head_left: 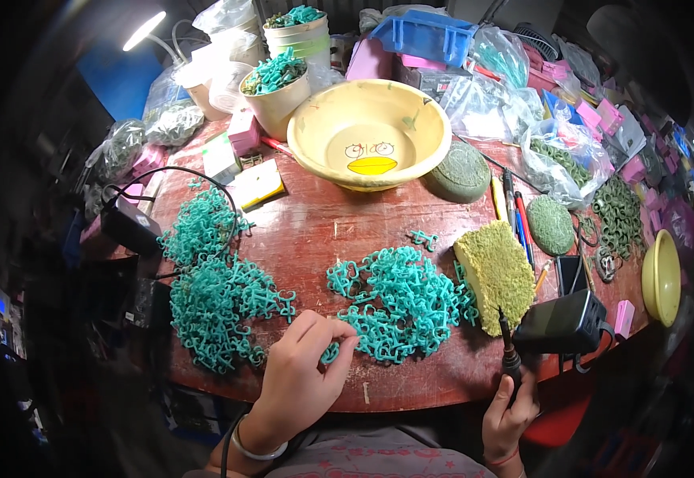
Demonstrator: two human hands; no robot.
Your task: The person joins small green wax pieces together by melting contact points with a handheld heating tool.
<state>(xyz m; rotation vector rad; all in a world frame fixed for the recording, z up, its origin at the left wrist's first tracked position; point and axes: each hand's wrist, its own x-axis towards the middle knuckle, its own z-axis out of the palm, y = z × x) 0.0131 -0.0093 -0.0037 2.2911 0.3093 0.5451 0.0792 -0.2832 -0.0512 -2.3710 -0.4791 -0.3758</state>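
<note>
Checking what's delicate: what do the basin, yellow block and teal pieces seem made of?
Basin: probably plastic; smooth, faint sheen, even moulded-looking rim.
Yellow block: likely sponge or foam; matte, coarse face.
Teal pieces: wax or plastic, can't tell which; slightly shiny, small highlights.

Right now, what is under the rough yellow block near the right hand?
Red tabletop shows around the yellow block, with teal pieces close along its left edge; what lies beneath is covered.

Basin (369, 127): red and black marks (369, 150) above a yellow patch (372, 166) on its floor. Shirt (387, 460): red print, not clearly legible.
</note>
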